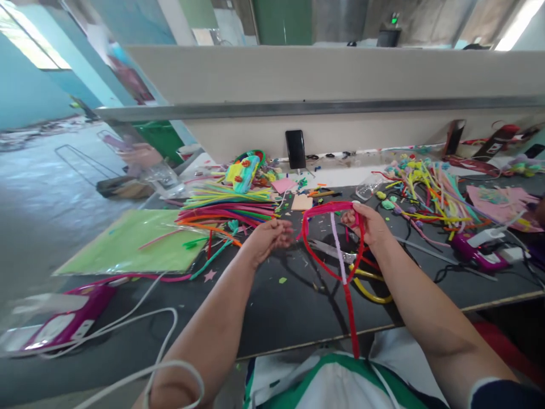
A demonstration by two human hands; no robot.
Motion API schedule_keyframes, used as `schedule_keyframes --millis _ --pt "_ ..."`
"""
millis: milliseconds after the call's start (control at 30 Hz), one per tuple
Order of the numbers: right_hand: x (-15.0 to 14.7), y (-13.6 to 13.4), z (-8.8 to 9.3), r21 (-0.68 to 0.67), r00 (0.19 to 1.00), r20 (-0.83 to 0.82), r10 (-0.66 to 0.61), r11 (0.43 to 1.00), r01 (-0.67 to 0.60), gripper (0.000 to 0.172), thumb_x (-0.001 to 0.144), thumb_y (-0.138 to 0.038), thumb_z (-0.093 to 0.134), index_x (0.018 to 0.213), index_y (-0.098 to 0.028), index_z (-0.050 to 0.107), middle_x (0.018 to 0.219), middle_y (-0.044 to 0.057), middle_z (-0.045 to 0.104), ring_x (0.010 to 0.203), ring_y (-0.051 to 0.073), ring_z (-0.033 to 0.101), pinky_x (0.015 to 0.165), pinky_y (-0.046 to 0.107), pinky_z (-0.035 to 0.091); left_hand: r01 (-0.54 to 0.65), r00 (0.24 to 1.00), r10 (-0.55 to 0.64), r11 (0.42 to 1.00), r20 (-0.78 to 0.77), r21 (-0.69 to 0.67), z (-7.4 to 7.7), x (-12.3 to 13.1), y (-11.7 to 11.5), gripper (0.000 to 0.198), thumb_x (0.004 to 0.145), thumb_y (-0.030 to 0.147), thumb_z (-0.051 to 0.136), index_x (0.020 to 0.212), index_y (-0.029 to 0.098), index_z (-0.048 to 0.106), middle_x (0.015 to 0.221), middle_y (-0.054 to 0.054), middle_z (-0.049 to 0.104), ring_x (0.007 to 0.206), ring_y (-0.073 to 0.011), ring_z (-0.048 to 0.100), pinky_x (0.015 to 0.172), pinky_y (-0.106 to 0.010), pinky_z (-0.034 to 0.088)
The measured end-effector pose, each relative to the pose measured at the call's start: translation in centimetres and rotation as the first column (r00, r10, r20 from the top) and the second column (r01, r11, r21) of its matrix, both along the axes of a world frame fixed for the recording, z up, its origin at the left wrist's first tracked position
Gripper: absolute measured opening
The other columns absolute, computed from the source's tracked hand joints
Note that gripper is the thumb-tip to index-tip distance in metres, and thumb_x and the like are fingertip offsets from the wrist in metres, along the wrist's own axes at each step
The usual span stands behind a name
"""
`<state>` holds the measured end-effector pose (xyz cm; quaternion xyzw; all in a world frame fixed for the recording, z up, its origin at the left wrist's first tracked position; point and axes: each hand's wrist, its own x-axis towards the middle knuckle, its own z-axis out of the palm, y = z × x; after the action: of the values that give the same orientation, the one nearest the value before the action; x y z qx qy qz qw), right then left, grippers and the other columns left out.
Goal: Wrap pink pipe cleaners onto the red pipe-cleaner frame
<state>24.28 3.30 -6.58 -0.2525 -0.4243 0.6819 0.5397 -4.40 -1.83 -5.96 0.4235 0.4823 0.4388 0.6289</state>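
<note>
My right hand (369, 225) is up over the dark table (276, 318) with its fingers (360, 212) closed tight on the top right bend of the red pipe cleaner (317, 258), thumb and forefinger pressed together on the fuzzy wire so no gap shows between them. My left hand (269, 237) is level with it and a little apart, its fingers (286, 233) curled in and bunched together, tips just beside the left bend of the same red loop; I cannot tell whether they actually pinch the wire or only meet it. The red pipe cleaner hangs between my two hands as a wide loop, its arched top running from one set of fingertips to the other, its sides coming together below and its long tail dropping straight down toward my lap. A pale pink pipe cleaner (338, 250) runs down through the middle of the loop, nearer my right hand than my left. Under the loop, flat on the table, lie the scissors (330, 248), and just beside them, below my right wrist, a yellow pipe cleaner (369, 292) curled in a ring. Beyond my left hand is a heap of pipe cleaners (225, 211) in many colours, touching a green sheet (131, 241) further left. A pink glue gun (74, 318) lies near the left edge of the table, with a white cable (164, 326) looping past my left forearm
</note>
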Motion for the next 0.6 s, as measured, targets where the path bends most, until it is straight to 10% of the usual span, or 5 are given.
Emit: schedule_keyframes --millis 167,600 --pt "-0.1 0.2 -0.5 0.003 0.995 0.096 0.014 1.0 -0.014 0.022 0.075 -0.032 0.068 0.06 -0.016 0.061 0.052 0.0 0.057 0.057 0.013 0.057 0.061 0.025 0.048 0.084 0.949 -0.084 0.996 0.303 0.013 -1.0 2.0 -0.2 0.029 0.083 0.029 0.062 0.104 0.008 0.063 0.102 -0.016 0.067 0.087 -0.0186 0.066 0.08 -0.034 0.054" --pt "-0.8 -0.2 -0.6 -0.005 0.966 0.253 0.053 0.999 -0.054 0.026 0.071 -0.037 0.073 0.063 -0.016 0.06 0.048 -0.002 0.055 0.045 0.011 0.053 0.049 0.024 0.046 0.107 0.977 -0.098 0.994 0.192 -0.037 -1.4 2.6 -0.7 0.041 0.07 0.042 0.075 0.096 0.011 0.071 0.083 -0.007 0.066 0.07 -0.0087 0.057 0.063 -0.018 0.044"
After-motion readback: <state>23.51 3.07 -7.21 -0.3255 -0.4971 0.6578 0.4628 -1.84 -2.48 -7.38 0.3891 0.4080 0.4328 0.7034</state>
